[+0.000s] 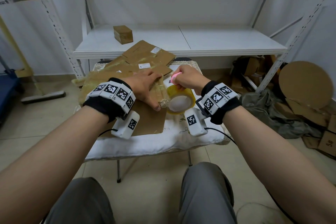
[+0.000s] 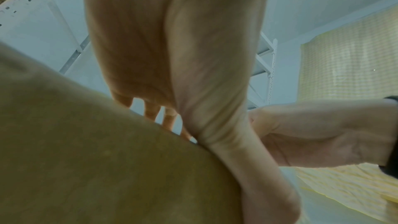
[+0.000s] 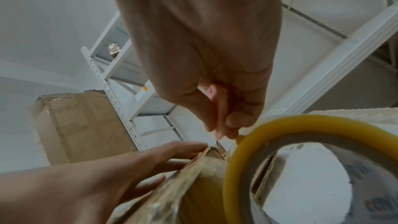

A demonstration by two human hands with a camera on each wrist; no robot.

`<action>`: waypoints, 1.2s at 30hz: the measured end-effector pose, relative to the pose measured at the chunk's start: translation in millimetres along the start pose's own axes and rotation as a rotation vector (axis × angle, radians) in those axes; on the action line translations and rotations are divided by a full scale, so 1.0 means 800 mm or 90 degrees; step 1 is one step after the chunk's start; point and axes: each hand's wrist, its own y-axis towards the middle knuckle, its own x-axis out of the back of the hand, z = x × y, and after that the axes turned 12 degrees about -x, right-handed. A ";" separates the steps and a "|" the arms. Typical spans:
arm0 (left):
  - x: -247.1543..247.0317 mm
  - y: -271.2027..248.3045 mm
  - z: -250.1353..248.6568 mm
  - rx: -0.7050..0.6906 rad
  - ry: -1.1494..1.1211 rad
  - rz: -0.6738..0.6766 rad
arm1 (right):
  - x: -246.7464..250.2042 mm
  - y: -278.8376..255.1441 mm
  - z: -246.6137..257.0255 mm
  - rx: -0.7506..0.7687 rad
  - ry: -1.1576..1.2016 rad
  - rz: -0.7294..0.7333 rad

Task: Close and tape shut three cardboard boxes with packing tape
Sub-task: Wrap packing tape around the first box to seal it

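Your left hand [image 1: 145, 88] lies flat, fingers straight and spread, pressing on a small cardboard box [image 1: 160, 90] wrapped in glossy tape; the thumb reaches down to the box's near corner. In the left wrist view the palm [image 2: 172, 48] spans the frame and the fingers [image 2: 151, 111] extend over the edge of brown cardboard [image 2: 96, 159].

Your right hand [image 1: 189, 80] is closed in a fist around a pink cutter [image 1: 175, 76], whose tip points down toward the box's right edge. In the right wrist view the right hand's fingers [image 3: 239, 118] curl tightly around the tool, and a short blade tip [image 3: 216, 140] meets the taped top corner of the box [image 3: 193, 176], just beside the left hand's fingertips [image 3: 193, 146].

The roll of packing tape [image 1: 179, 99] stands on edge, touching the box's right side, directly below the right hand; a clear strip [image 1: 164, 102] runs from the roll to the box near the left thumb.

Box and roll rest on flattened cardboard sheets [image 1: 149, 56] piled on a small table with a white padded cover [image 1: 163, 142]. A second, closed small box [image 1: 123, 34] sits on the white shelf [image 1: 218, 42] behind, well apart from the hands. A broom [image 1: 43, 96] lies on the floor at left; loose cardboard scraps [image 1: 305, 82] lie at right.
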 end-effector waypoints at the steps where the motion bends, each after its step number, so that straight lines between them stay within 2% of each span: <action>1: 0.000 0.000 0.000 -0.001 0.000 -0.001 | -0.001 0.001 0.003 -0.006 -0.020 0.002; 20: -0.005 0.005 0.007 0.002 -0.010 -0.008 | -0.005 0.003 0.034 -0.065 -0.183 0.068; 30: -0.005 0.006 0.009 0.020 -0.018 0.006 | 0.004 0.004 0.028 -0.074 -0.124 0.121; 36: -0.005 0.005 0.007 0.024 -0.013 0.008 | 0.003 0.012 0.016 -0.061 -0.022 0.054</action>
